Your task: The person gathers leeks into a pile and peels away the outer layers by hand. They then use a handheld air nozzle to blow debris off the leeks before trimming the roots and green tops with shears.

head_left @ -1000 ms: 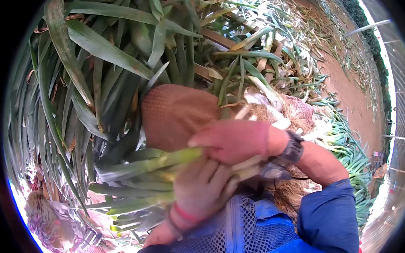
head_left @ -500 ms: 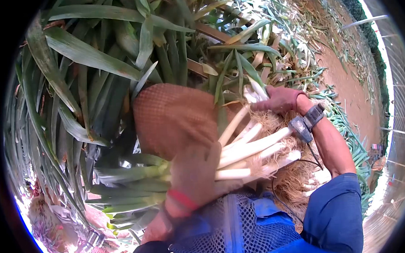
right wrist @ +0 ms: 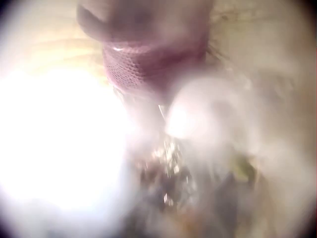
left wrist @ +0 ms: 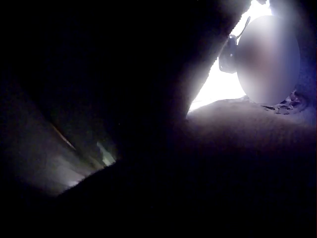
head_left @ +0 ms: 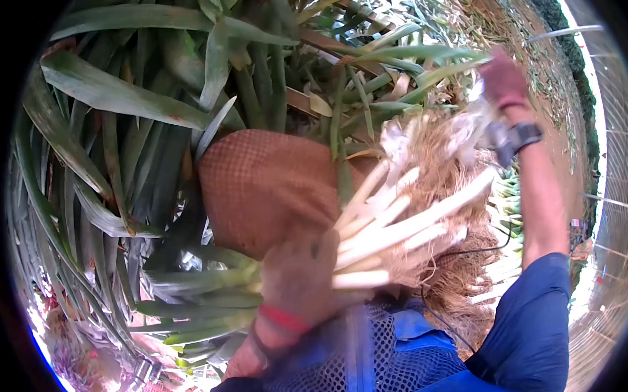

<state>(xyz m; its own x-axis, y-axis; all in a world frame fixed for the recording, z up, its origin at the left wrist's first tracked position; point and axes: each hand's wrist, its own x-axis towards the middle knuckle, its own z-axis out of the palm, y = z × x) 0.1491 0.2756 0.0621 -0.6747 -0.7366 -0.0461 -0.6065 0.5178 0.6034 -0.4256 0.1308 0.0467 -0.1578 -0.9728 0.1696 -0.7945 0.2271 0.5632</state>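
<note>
Leek bundle [head_left: 415, 223] lies under & out to the right of the L fingers, above the person's lap. L hand [head_left: 299, 272], gloved, looks closed round the stalks about mid-length, back up. Prob. held there b/c one grip cinches the lot & balances leafy tops [head_left: 213, 279] (left of the fingers) vs. pale shanks on the other side. Shanks fan apart farther from the fingers, prob. b/c nothing binds them at that end; butts point away from the L hand, so roots stay outside the grip. Checked brown cloth [head_left: 268, 184], seemingly over a raised knee, sits just beyond the L fingertips; may serve as a backstop. Blue mesh garment [head_left: 416, 348] is on the wrist side.

R hand [head_left: 504, 82], gloved too, is well apart from the L fingers, arm stretched out. A long green leaf [head_left: 433, 51] runs up to its fingers, poss. held, but motion blur: can't tell how far the fingers are bent or what they have. Whitish smear below R fingers, leek or root, unclear.

Hidden: L fingertips & thumb, stalk count under the palm. L wrist view nearly all black, no grip visible. R wrist view: glove cuff plus glare & a pale blurred lump, n/a for detail.
</note>
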